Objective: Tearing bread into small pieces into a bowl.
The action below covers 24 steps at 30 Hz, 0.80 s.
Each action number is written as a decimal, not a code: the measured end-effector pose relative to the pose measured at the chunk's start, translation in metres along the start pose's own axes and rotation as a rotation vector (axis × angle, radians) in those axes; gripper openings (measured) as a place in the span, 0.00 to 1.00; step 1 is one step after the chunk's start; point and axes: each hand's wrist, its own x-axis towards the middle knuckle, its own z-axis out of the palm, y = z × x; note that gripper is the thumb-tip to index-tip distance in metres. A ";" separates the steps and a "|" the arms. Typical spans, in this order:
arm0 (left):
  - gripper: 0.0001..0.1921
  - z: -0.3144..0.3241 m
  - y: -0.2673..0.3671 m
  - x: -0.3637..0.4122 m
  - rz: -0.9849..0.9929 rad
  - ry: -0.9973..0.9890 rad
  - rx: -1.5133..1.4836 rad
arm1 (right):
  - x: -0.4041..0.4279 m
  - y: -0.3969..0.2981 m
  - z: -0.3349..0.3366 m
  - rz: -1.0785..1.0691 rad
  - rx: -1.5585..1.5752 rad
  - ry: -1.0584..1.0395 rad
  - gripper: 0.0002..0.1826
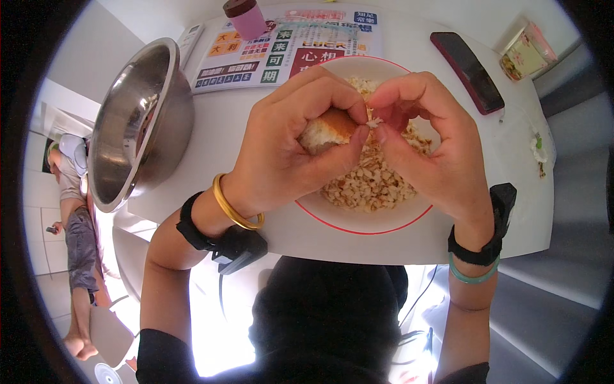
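Observation:
Cupped in my left hand (307,139) is a torn piece of bread (328,130) with a brown crust and white crumb. Between the thumb and forefinger of my right hand (427,139) is a small white bread crumb (374,123), and the tips of both hands nearly meet there. Both hands hover over a white bowl with a red rim (379,223). Many small bread bits (371,185) lie in the bowl, some hidden behind my hands.
Left on the white table (230,115) a large steel basin (168,125) stands tilted. Behind the bowl lie printed sheets (230,53) bearing writing, with a pink jar (247,21). A phone (467,72) and a clear container (527,53) are at right. Another person (79,216) reclines far left.

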 end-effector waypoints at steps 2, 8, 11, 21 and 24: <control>0.09 0.000 0.000 0.000 0.024 0.024 0.008 | 0.000 0.002 0.001 0.018 -0.003 0.018 0.12; 0.08 -0.001 0.001 -0.001 -0.022 -0.023 -0.018 | -0.001 0.006 -0.002 -0.011 0.005 0.050 0.12; 0.08 -0.001 0.001 -0.001 -0.025 -0.009 -0.018 | -0.001 0.005 -0.001 -0.023 0.007 0.025 0.12; 0.08 -0.001 0.002 -0.001 -0.014 -0.015 -0.013 | -0.001 0.002 0.001 -0.027 0.005 0.047 0.11; 0.08 -0.001 0.002 -0.001 -0.017 -0.013 -0.011 | 0.000 0.002 0.001 -0.030 -0.014 0.044 0.12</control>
